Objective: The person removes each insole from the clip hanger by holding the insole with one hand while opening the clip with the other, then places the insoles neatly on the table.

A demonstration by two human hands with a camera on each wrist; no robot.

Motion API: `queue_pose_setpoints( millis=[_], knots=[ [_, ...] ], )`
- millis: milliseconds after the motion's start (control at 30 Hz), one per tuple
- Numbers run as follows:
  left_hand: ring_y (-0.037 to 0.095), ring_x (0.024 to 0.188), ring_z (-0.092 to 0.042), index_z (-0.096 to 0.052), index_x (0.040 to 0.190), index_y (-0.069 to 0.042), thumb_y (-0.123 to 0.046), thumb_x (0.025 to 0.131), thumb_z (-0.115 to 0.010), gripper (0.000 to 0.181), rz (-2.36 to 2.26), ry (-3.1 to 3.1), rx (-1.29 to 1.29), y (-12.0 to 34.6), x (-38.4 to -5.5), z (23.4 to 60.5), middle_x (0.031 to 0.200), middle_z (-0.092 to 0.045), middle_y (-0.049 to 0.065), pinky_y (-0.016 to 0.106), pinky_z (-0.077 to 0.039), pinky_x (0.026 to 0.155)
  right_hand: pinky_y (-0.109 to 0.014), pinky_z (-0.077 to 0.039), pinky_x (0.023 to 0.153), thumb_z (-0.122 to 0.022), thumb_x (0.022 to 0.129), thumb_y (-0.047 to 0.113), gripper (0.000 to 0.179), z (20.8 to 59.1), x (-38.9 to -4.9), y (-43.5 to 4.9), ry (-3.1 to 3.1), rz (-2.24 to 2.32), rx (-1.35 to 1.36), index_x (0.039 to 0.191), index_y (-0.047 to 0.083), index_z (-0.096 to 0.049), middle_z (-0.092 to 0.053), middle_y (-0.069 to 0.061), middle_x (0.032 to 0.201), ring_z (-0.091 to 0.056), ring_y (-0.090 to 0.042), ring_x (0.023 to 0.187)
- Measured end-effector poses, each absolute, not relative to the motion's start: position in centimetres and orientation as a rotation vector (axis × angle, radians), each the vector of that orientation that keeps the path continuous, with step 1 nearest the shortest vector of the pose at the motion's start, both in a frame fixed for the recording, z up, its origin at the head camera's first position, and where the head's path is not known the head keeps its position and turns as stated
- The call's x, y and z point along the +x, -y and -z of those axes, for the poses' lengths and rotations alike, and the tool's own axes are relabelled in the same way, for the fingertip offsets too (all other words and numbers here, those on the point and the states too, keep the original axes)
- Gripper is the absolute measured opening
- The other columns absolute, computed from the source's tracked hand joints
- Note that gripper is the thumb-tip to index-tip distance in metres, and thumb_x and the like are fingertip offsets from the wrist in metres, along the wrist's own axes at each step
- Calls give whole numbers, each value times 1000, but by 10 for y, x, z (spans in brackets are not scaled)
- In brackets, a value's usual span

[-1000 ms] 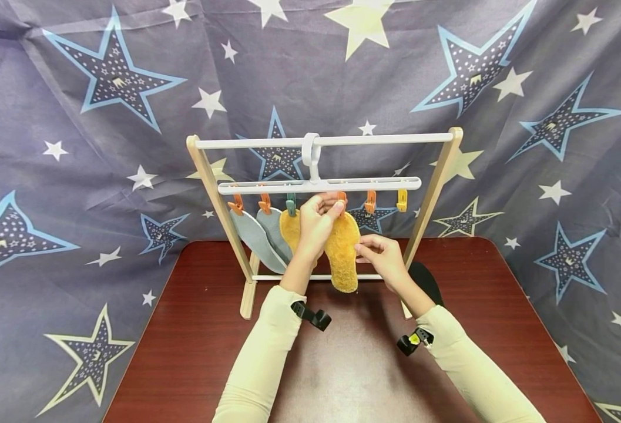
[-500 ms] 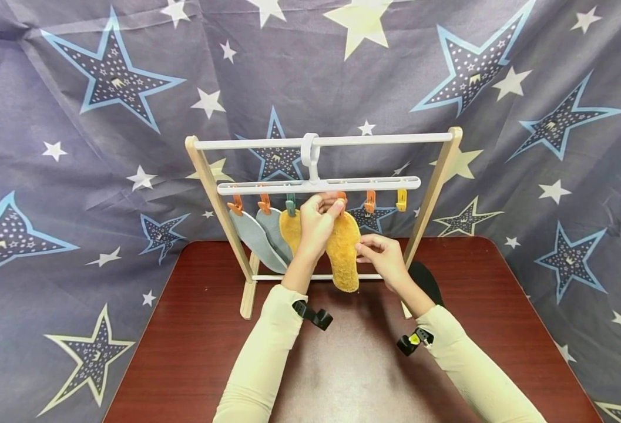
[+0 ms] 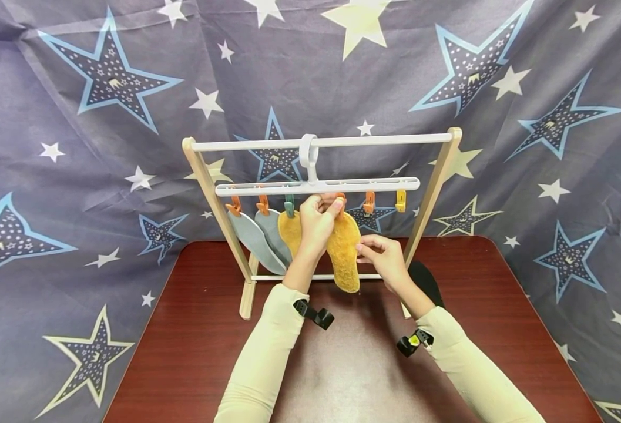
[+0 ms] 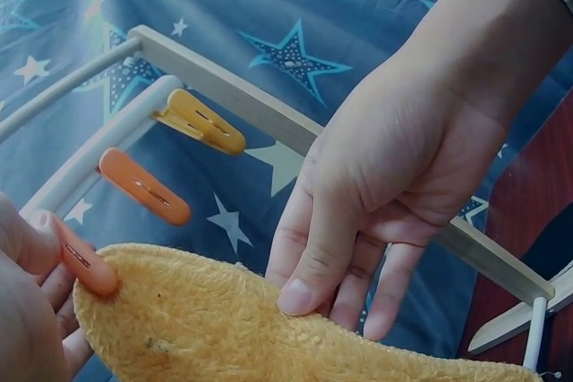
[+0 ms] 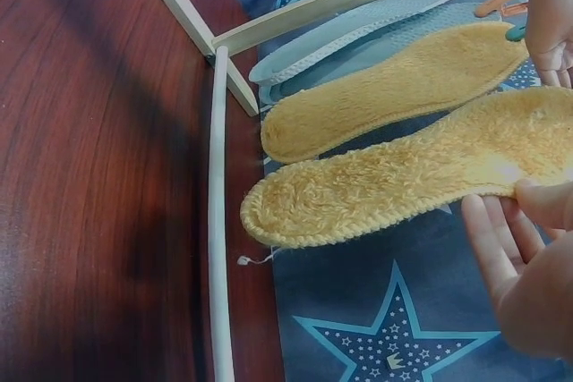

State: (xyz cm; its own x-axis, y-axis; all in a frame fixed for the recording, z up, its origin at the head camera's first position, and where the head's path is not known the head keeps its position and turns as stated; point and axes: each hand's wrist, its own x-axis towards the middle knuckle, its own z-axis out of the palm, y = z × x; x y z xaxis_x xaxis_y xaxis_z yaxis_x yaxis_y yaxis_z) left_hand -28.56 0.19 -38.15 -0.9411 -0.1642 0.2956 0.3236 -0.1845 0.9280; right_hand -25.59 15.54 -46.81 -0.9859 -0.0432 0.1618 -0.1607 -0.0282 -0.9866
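A fuzzy yellow insole (image 3: 343, 255) hangs upright below the white hanger (image 3: 318, 187). At its top edge my left hand (image 3: 316, 226) pinches an orange clothes clip (image 4: 85, 261), which sits over the insole's end in the left wrist view. My right hand (image 3: 386, 259) pinches the insole's right side between thumb and fingers. Beside it a second yellow insole (image 5: 394, 91) hangs from a green clip (image 3: 289, 205), partly hidden by my left hand. Further left, two grey insoles (image 3: 254, 239) hang from orange clips (image 3: 263, 204).
An orange clip (image 3: 369, 202) and a yellow clip (image 3: 400, 201) hang with nothing in them at the hanger's right. The wooden rack (image 3: 434, 191) stands on the red-brown table (image 3: 194, 352). A dark oval thing (image 3: 425, 282) lies behind my right forearm. A star-patterned cloth (image 3: 146, 135) hangs behind.
Hardly anything differs. Both hands keep their grip on the clip and the insole, while the insole's lower end has swung very slightly to the right.
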Motion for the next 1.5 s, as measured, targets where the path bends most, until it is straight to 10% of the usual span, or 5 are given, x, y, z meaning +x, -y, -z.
queue_pose_setpoints(
  millis=[633,1267,1500],
  knots=[
    [3,69,-65,-66,100,16,13,89,-65,11,2170,1766,-171,-3,-286,381,84,-73,16,15,-49,58,-38,-65,72,-67,94,-4,23,470,-253,-165,2152,-2135,225,112,-18,-67,-73,-20,95,-71,-7,79],
    [5,66,-61,-67,100,14,10,90,-66,11,2144,1804,-159,-2,-286,382,91,-73,26,16,-52,60,-45,-64,74,-66,93,-8,22,470,-246,-199,2157,-2095,243,110,-21,-66,-75,-8,89,-73,-9,75],
    [3,70,-63,-66,102,15,10,91,-65,12,2129,1806,-176,-2,-288,382,96,-72,33,14,-52,62,-28,-64,67,-65,94,-8,23,467,-242,-216,2179,-2073,189,110,-23,-63,-72,4,81,-71,-5,70]
  ],
)
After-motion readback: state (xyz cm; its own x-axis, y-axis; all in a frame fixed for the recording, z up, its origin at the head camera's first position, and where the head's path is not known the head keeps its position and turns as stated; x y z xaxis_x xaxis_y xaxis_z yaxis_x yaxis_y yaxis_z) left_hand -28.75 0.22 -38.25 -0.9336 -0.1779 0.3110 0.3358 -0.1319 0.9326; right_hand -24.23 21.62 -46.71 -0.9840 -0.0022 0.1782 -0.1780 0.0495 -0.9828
